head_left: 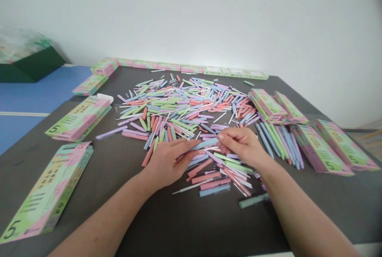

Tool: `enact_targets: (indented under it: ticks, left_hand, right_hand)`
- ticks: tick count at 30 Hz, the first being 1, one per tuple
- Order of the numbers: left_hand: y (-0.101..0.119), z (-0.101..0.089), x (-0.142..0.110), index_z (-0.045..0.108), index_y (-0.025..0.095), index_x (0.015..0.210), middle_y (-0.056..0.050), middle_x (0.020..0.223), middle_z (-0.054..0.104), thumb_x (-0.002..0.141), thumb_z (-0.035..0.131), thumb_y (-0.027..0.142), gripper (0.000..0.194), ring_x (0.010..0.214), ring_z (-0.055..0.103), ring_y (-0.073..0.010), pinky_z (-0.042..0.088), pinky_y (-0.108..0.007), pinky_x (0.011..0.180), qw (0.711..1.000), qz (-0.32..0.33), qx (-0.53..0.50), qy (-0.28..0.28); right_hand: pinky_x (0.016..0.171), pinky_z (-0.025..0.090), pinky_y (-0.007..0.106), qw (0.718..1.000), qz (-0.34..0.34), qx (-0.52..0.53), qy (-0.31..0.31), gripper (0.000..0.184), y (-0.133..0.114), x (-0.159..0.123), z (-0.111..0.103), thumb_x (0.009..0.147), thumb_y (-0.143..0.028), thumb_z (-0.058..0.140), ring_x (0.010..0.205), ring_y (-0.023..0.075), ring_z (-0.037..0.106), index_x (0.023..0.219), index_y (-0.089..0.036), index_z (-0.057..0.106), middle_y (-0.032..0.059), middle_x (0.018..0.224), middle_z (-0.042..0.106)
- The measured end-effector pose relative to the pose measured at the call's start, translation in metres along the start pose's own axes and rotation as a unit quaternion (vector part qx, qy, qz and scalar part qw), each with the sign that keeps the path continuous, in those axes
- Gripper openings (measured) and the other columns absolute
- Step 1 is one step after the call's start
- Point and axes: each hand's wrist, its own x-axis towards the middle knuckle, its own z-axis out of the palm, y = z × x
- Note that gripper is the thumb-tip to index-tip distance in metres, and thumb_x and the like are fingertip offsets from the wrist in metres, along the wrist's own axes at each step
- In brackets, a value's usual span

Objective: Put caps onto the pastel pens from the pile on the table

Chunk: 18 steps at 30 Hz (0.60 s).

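Pale blue pen (205, 143) sits between the hands, pinched at one end by the right hand (242, 146) while the left hand's (167, 162) fingertips (191, 144) hold the other; loose pink and blue pens and a sage-green pen (253, 200) lie nearest on the dark surface (149, 219); a heap of pastel pen parts (179, 108) spreads just ahead; blue, green and lilac pens (277, 145) lie side by side beside the right hand; pastel boxes marked 5 (47, 193) flank the heap; more boxes (191, 68) line the far edge, against a white wall (191, 18).
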Motion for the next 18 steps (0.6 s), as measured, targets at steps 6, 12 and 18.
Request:
enact_targets:
  ticks: [6,12,18]
  left_hand:
    - [-0.0005,0.0002,0.0017,0.065,0.014,0.114,-0.006,0.093,0.072,0.09,0.057,0.019,0.026,0.076,0.067,-0.0127,0.049,-0.021,0.068,1.0,-0.005,-0.007,-0.004]
    - [-0.0016,-0.0006,0.0009,0.066,0.015,0.112,-0.006,0.098,0.073,0.09,0.058,0.019,0.024,0.083,0.068,-0.0134,0.051,-0.021,0.074,1.0,-0.013,-0.013,0.006]
    - [-0.0008,0.0004,0.0,0.065,0.014,0.114,-0.006,0.089,0.072,0.091,0.057,0.02,0.026,0.072,0.066,-0.0128,0.049,-0.022,0.065,1.0,0.002,0.003,0.0]
  right_hand:
    - [0.051,0.041,0.021,0.998,-0.007,0.049,-0.039,0.031,0.0016,-0.0015,-0.0021,0.089,-0.042,0.058,0.053,0.0092,0.052,0.077,-0.014,0.066,0.0008,0.06,0.059]
    - [0.057,0.048,0.022,0.993,-0.024,0.118,0.008,0.022,0.0006,-0.0033,-0.0042,0.074,-0.025,0.076,0.064,0.0111,0.062,0.095,-0.019,0.069,0.0013,0.078,0.067]
    - [0.05,0.045,0.021,0.994,0.004,0.104,0.018,0.017,0.0015,-0.0005,0.0013,0.08,-0.033,0.071,0.052,0.0099,0.057,0.081,-0.016,0.068,0.0005,0.062,0.065]
